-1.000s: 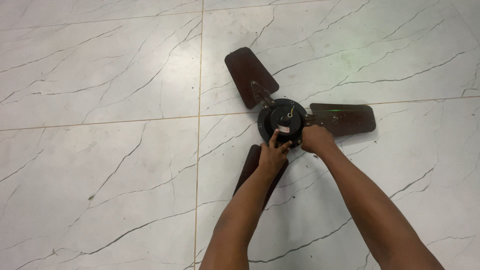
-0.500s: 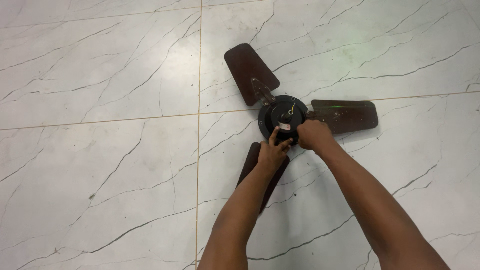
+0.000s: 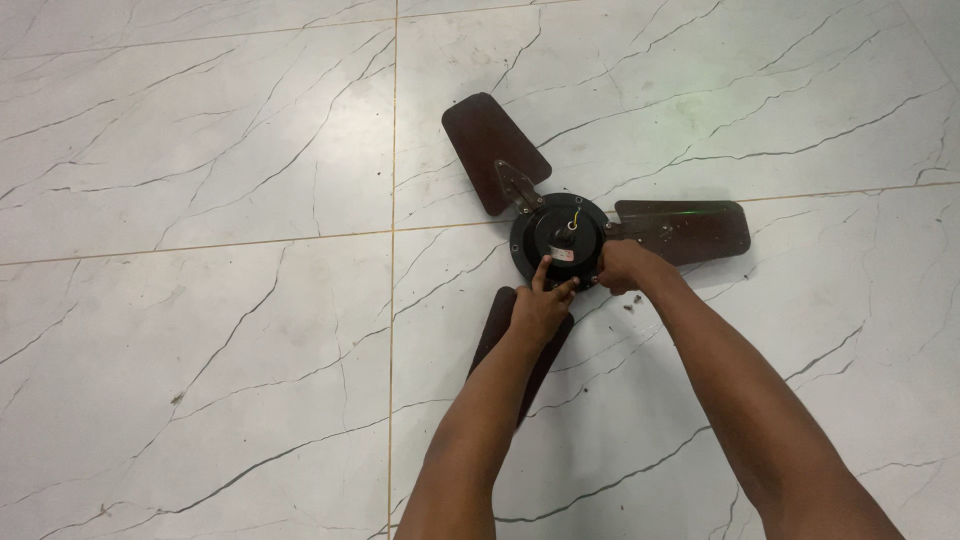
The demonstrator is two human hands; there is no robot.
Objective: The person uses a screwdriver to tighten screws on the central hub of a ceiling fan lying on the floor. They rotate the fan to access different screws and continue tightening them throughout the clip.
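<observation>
Both hands (image 3: 540, 305) stay put, fingers (image 3: 541, 272) touching the fan's motor hub (image 3: 560, 238).

Ceiling fan (image 3: 560, 240) on tiled floor (image 3: 200, 300)

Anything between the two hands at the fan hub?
Head view: between the left hand and right hand only the black motor hub's lower rim shows; both hands touch it.
</observation>
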